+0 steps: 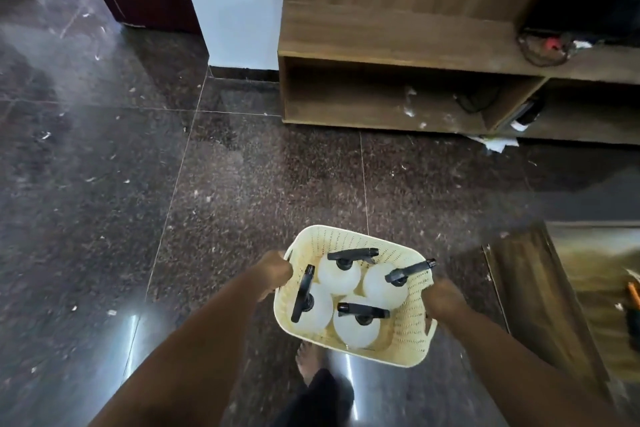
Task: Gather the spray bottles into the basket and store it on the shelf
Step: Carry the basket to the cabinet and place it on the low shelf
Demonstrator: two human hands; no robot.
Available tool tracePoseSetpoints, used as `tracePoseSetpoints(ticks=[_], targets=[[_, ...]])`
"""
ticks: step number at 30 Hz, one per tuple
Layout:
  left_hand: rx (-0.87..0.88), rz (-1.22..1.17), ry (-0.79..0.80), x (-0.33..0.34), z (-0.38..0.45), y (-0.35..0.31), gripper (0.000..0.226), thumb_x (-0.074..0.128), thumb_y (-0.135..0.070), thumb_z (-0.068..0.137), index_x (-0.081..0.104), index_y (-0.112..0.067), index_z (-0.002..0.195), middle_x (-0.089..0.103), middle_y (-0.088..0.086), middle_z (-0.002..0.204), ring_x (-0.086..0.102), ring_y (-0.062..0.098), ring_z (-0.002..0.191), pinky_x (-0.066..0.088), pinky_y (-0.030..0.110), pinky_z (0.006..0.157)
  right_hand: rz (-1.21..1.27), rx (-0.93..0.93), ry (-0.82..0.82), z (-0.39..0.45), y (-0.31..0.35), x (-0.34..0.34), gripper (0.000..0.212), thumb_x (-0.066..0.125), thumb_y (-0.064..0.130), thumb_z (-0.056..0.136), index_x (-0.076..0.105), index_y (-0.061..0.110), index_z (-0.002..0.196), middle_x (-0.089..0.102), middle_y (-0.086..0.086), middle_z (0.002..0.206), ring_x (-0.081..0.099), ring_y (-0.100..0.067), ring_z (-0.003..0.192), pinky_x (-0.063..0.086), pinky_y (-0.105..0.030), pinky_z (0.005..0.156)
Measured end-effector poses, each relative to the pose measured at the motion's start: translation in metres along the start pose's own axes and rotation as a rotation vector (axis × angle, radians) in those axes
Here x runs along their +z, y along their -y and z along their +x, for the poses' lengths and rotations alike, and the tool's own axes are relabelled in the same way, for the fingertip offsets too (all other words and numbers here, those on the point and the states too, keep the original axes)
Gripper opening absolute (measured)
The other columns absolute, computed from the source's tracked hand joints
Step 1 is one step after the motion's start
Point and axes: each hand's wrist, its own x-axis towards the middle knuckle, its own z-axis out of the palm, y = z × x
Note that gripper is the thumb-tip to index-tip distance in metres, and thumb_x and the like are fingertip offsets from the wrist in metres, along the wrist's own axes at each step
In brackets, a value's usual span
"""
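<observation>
A cream perforated basket (412,329) hangs above the dark floor, carried between both hands. My left hand (277,272) grips its left rim and my right hand (445,300) grips its right rim. Inside stand several white spray bottles (337,274) with black trigger heads, packed close together. One nozzle (420,267) pokes over the right rim. The low wooden shelf unit (398,45) stands ahead against the wall, with an open compartment (381,97) at floor level.
Dark speckled floor tiles (207,201) with scattered white scraps lie between me and the shelf. Cables (543,48) lie on the shelf top, crumpled paper (495,144) at its base. A wooden table corner (571,288) is at right. My bare foot (308,360) shows below the basket.
</observation>
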Motion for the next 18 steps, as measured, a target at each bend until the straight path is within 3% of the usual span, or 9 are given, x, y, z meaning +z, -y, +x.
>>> tracePoseSetpoints(ticks=[5,9,12,15,18], targets=[[0.03,0.01,0.01,-0.027,0.069,-0.077,0.037,0.042,0.008,0.078,0.063,0.002,0.107,0.065,0.021,0.092,0.061,0.03,0.083,0.047,0.033,0.066,-0.028,-0.064,0.005,0.077,0.075,-0.041,0.023,0.047,-0.007,0.082,0.067,-0.01,0.093,0.071,-0.028,0.095,0.069,-0.032,0.083,0.05,-0.032,0.058],[0.031,0.038,0.005,-0.046,0.127,-0.128,0.029,0.043,0.009,0.076,0.066,0.002,0.092,0.057,0.006,0.065,0.056,0.018,0.061,0.042,0.022,0.05,0.049,-0.097,-0.054,0.145,0.125,-0.056,0.025,0.045,-0.003,0.085,0.065,-0.009,0.1,0.069,-0.031,0.097,0.069,-0.039,0.089,0.057,-0.042,0.072],[0.008,0.025,-0.063,-0.064,0.182,-0.172,0.023,0.045,0.009,0.074,0.063,-0.004,0.079,0.056,0.004,0.062,0.054,0.015,0.058,0.042,0.021,0.048,0.066,-0.109,-0.044,0.213,0.168,-0.062,0.024,0.044,-0.001,0.088,0.063,-0.002,0.103,0.07,-0.03,0.094,0.067,-0.038,0.077,0.056,-0.04,0.061],[-0.022,0.006,-0.116,-0.078,0.243,-0.209,0.022,0.046,0.008,0.072,0.064,0.006,0.084,0.062,0.014,0.075,0.059,0.022,0.067,0.045,0.025,0.056,0.095,-0.123,-0.026,0.287,0.215,-0.06,0.014,0.043,0.003,0.094,0.057,0.005,0.095,0.062,-0.025,0.084,0.066,-0.042,0.077,0.057,-0.052,0.065],[-0.059,-0.009,-0.167,-0.09,0.322,-0.238,0.022,0.046,0.005,0.075,0.063,0.007,0.09,0.061,0.016,0.078,0.059,0.025,0.071,0.046,0.032,0.062,0.147,-0.132,-0.006,0.377,0.267,-0.053,0.021,0.043,-0.001,0.094,0.061,-0.008,0.103,0.056,-0.021,0.086,0.062,-0.035,0.082,0.048,-0.039,0.054]])
